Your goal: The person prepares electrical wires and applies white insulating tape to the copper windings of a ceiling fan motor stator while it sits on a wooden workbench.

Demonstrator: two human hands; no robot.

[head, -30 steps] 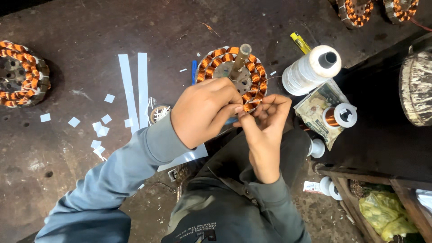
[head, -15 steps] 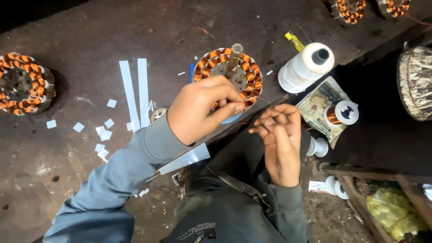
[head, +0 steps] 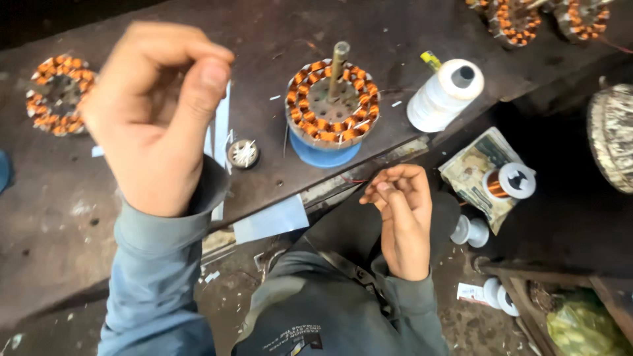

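Left hand (head: 155, 115) raised high, close to camera, thumb pinched against fingers; if thread is held, too thin to see. Right hand (head: 399, 214) low, below table edge (head: 369, 173), fingers curled closed, nothing visible inside. Motor coil (head: 333, 102) with copper windings and upright shaft stands on blue disc (head: 324, 149), above right hand. White thread spool (head: 444, 94) right of coil. Small round part (head: 243, 153) left of coil.

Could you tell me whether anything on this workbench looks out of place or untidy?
Small white paper scraps lie scattered on the dark bench, and a pale sheet hangs over its front edge. The copper-wound motor core sits upright on a blue base, apart from both hands. Nothing looks damaged.
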